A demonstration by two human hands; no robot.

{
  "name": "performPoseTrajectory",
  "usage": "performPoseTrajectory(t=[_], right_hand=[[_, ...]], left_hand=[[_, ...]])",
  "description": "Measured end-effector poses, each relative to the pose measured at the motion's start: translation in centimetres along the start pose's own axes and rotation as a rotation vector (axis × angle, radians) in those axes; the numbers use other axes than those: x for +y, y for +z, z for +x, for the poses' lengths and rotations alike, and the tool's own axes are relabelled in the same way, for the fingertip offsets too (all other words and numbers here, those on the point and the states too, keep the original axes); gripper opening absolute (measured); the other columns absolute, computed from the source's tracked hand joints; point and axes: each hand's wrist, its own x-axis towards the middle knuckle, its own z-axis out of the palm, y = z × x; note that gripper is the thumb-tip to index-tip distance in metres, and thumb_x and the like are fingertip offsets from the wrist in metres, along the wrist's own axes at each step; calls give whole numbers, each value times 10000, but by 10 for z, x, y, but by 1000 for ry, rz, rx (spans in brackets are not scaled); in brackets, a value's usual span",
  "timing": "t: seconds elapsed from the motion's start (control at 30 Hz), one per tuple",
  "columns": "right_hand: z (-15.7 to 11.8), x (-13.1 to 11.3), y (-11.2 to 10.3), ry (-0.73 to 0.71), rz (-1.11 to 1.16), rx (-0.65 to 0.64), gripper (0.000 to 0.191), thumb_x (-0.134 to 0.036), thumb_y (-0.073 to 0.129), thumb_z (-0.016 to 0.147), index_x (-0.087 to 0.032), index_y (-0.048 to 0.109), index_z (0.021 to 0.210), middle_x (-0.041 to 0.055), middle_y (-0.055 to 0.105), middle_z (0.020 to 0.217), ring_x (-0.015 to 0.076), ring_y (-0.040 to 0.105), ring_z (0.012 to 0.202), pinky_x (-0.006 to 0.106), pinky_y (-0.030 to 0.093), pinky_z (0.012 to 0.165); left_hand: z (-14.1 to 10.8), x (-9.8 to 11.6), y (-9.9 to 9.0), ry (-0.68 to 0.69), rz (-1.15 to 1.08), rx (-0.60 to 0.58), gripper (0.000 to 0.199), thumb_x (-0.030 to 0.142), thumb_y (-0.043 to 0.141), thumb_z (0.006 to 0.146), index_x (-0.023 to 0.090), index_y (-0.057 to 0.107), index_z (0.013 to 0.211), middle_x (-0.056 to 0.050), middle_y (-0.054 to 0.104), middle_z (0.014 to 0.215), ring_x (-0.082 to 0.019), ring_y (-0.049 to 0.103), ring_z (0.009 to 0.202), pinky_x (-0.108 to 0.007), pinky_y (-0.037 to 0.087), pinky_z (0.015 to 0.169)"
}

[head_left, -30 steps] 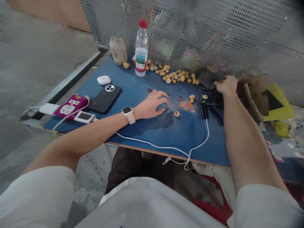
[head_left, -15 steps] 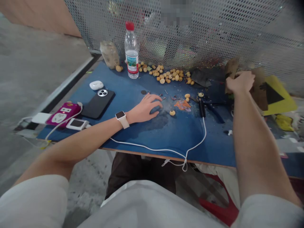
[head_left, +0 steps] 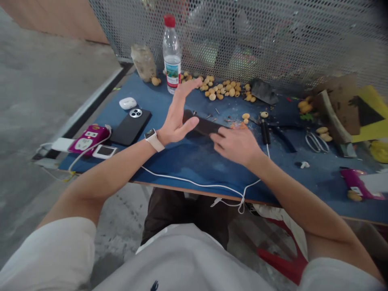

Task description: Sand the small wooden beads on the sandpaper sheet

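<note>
My left hand (head_left: 178,115) is raised over the middle of the blue table (head_left: 194,169), its fingers stretched out and thumb apart. Beside it, my right hand (head_left: 236,145) has its fingers curled at the end of a dark, flat strip (head_left: 201,123), which is smeared by motion and of unclear material. The strip lies between both hands; whether the left one touches it I cannot tell. Just beyond are small nails or screws (head_left: 212,117), orange scraps (head_left: 239,126) and two small gourds (head_left: 245,118). A black-handled tool (head_left: 265,132) with a white cord lies right of my right hand.
Small tan gourds (head_left: 230,89) line the perforated metal screen (head_left: 260,44). A water bottle (head_left: 172,60), jar (head_left: 144,62), phone (head_left: 131,127) and purple power strip (head_left: 89,139) stand or lie left. Pliers (head_left: 283,137), scissors (head_left: 317,142) and cardboard (head_left: 336,105) are right. A white cord (head_left: 188,184) runs along the front edge.
My right hand has come from the cardboard at the far right to the middle, now with the dark strip. My left hand has lifted off the table and opened upward.
</note>
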Motion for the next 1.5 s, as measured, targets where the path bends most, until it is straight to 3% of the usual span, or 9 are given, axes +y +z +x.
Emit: performPoseTrajectory(t=[0.1,0.17,0.3,0.4,0.53,0.67,0.9,1.17,1.5], right_hand=[[-7,-16,-3,-104,111,-111,291,-490,774,1131,-286,927,1270,116,899,1113,322,815,939,437,503,671],[-10,-7,-4,-74,212,-68,406,-627,832,1092,-295,924,1306,121,896,1166,355,818,1057,464,599,790],[-10,32,1,107,305,59,297,-446,774,1086,-274,886,1300,145,853,1202,399,792,1150,514,626,907],[-16,60,9,145,421,-27,384,-339,741,1009,-274,824,1379,119,836,1171,358,769,1022,506,608,901],[-24,82,24,50,642,-167,520,-256,704,865,-286,813,1372,92,821,1172,326,723,965,530,619,974],[-23,92,33,-29,764,-208,548,-259,752,825,-293,846,1364,107,786,1209,334,713,1001,556,632,1014],[-20,95,31,-63,863,-227,363,-312,801,934,-334,899,1282,106,830,1262,372,775,1141,610,631,1127],[-18,92,23,-129,982,-318,311,-378,845,965,-331,908,1266,88,844,1423,364,781,1298,568,622,1223],[-13,71,9,-191,946,-518,415,-712,934,962,-306,922,1050,107,828,1291,342,730,1165,543,569,1161]], left_hand=[[10,0,-18,64,-166,-18,1158,1109,132,1038,385,413,1897,-129,610,1810,-449,584,1708,-698,424,1451],[16,-3,-24,145,-234,-221,1042,1074,381,1080,328,609,1772,-143,744,1650,-445,687,1579,-683,478,1415],[15,-12,-17,170,-147,-562,1029,1033,645,1025,263,689,1706,-200,733,1693,-483,683,1579,-667,480,1403],[4,-12,-6,157,-58,-672,1151,1001,777,957,260,593,1818,-219,622,1835,-514,581,1697,-670,378,1472],[-7,6,0,237,7,-697,1380,982,866,905,232,382,1958,-227,441,1983,-547,332,1864,-732,106,1552],[-13,28,1,351,26,-747,1432,916,875,956,139,263,1991,-282,344,2020,-563,229,1899,-764,-2,1544],[-19,30,1,346,78,-855,1336,764,932,965,236,272,2000,-244,335,2030,-534,355,1859,-751,63,1542],[-8,12,-10,268,3,-905,1523,767,938,928,300,-6,2028,-215,308,2049,-478,275,1907,-727,45,1546],[-6,0,-8,224,-80,-995,1505,792,990,841,307,194,2023,-156,221,2089,-507,101,1946,-736,25,1549]])
